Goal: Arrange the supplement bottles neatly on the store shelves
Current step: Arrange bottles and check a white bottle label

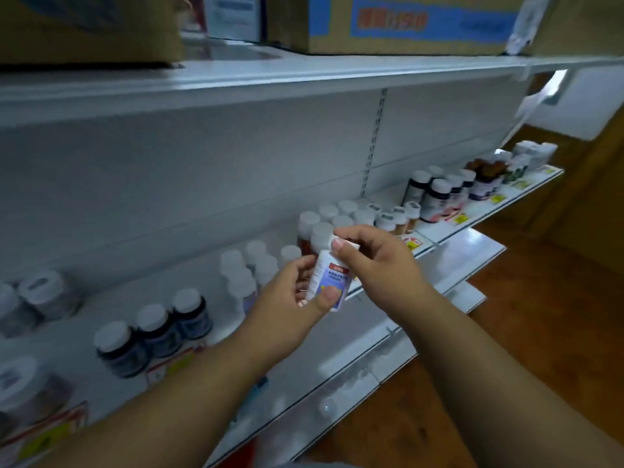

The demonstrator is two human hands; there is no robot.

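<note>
Fingers (341, 245) of both hands around bottle (329, 282)

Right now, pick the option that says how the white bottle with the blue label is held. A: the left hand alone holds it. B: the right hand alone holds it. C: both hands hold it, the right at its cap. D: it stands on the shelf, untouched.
C: the left hand grips the body of the white bottle while the right hand pinches its cap, in front of the shelf.
</note>
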